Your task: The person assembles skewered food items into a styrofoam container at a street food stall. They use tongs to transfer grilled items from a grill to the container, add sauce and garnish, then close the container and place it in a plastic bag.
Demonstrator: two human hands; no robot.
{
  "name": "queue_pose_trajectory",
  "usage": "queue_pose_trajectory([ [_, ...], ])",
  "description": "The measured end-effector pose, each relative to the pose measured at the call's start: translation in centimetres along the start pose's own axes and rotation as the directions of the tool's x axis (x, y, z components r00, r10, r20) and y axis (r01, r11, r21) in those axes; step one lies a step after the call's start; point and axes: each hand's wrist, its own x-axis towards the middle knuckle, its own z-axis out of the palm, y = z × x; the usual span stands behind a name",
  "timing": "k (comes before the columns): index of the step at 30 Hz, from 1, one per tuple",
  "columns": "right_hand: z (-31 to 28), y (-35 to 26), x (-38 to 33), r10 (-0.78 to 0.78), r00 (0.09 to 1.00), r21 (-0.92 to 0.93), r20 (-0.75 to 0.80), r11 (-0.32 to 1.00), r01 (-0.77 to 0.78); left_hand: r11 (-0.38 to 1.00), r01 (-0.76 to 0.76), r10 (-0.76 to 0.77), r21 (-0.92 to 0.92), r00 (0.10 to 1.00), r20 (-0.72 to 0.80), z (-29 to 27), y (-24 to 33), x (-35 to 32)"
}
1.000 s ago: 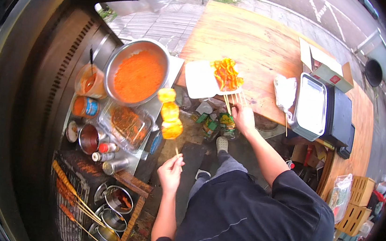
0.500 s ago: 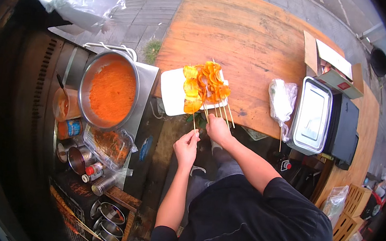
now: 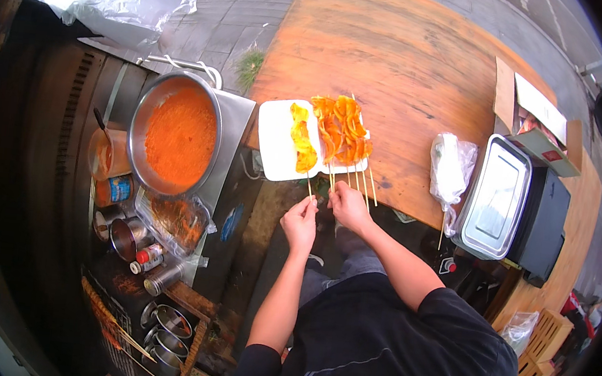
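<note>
My left hand point(image 3: 300, 225) is closed around the bare stick of a skewer point(image 3: 303, 141) threaded with thin yellow-orange slices, over the middle of a white foam container point(image 3: 276, 141). My right hand point(image 3: 349, 208) is closed on a stick at the near end of several other skewers point(image 3: 341, 128). Their curled, orange-coated slices lie bunched together on the container's right part. A narrow strip of white foam shows between the single skewer and the bunch. The container sits at the near left edge of the wooden table point(image 3: 397, 44), with the stick ends jutting toward me.
At left stands a steel bowl point(image 3: 182, 135) of orange powdery stuff, near a plastic tub point(image 3: 108, 155) and a film-wrapped tray point(image 3: 174, 222). Lower left, skewers point(image 3: 118, 326) lie over a grill. At right are a bagged bundle point(image 3: 451, 167), a lidded metal pan point(image 3: 494, 197) and a cardboard box point(image 3: 542, 129).
The skewer in my left hand has turned, its slices now more edge-on, and it stands farther from the bunch. My right hand stays at the other sticks. The whole view has shifted slightly.
</note>
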Motion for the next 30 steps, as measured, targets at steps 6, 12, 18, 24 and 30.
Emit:
queue_pose_trajectory([
  [6, 0.2, 0.7, 0.3, -0.006, 1.0, -0.039, -0.018, 0.999, 0.005, 0.991, -0.121, 0.121, 0.061, 0.993, 0.005, 1.6, -0.3, 0.6],
  [12, 1.0, 1.2, 0.6, 0.035, 0.999, 0.0, -0.016, 0.999, -0.035, 0.998, -0.052, 0.052, 0.021, 0.998, 0.024, 1.5, -0.3, 1.4],
  [18, 1.2, 1.4, 0.8, 0.065, 0.996, 0.035, 0.054, 0.997, -0.067, 0.999, -0.001, 0.0, 0.046, 1.0, 0.025, 1.4, -0.5, 1.0],
  [24, 1.1, 1.2, 0.4, 0.069, 0.995, 0.136, 0.073, 0.988, -0.078, 1.0, -0.013, 0.014, -0.02, 0.999, 0.051, 1.6, -0.8, 0.5],
  [30, 0.8, 1.4, 0.2, 0.066, 0.995, 0.109, 0.072, 0.991, -0.074, 0.996, -0.07, 0.062, 0.046, 0.986, 0.152, 1.7, 0.1, 1.1],
])
